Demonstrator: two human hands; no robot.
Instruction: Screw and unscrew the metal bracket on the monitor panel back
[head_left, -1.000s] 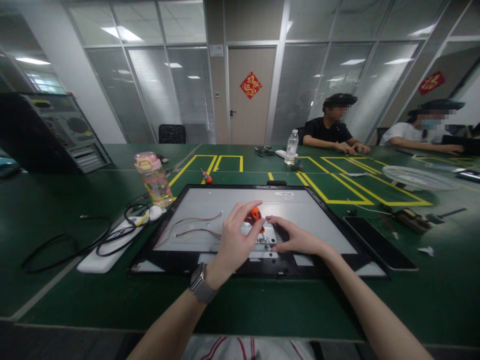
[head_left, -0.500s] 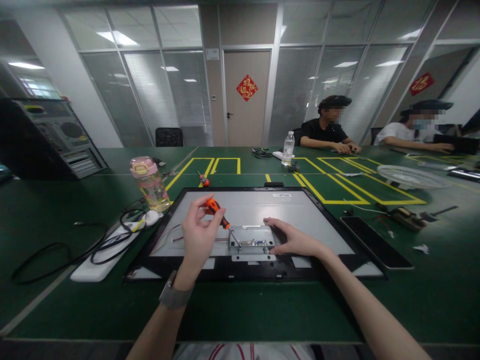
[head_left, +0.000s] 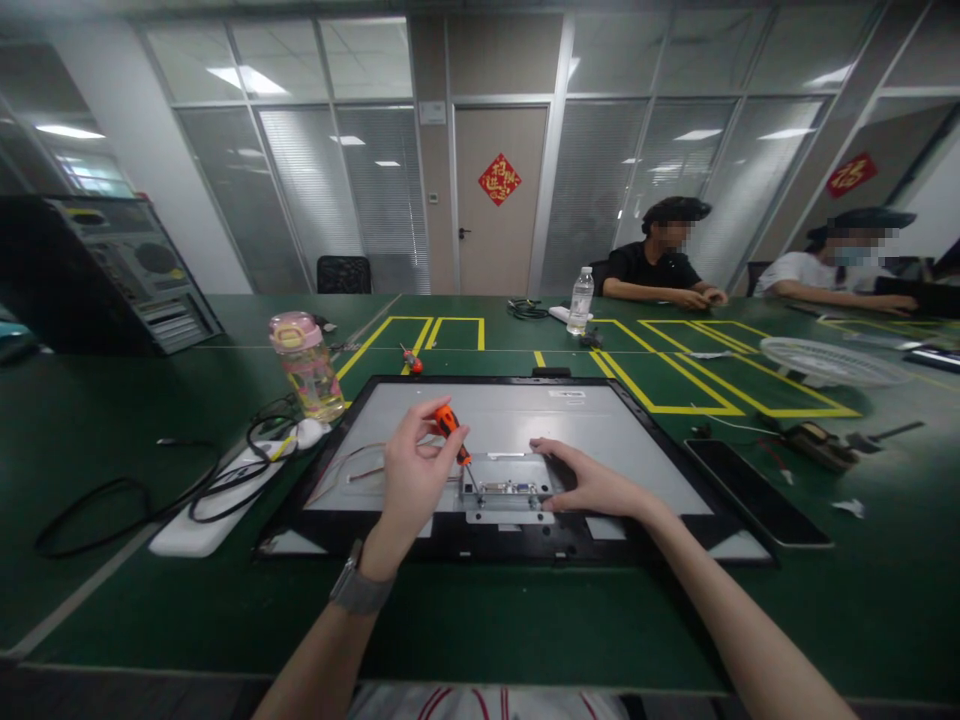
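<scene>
While the left hand (head_left: 416, 475) pinches an orange-and-black plastic-handled screwdriver (head_left: 451, 428) and the right hand (head_left: 604, 482), fingers spread wide, grips a silver rectangular metal box (head_left: 506, 473) at lower centre frame, reducing tool tilt should limit slipping.

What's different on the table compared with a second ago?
The left hand has carried the orange screwdriver leftward, still gripping it; its tip is now near the left end of the metal connector housing. The right hand stays at the housing's right end.
</scene>
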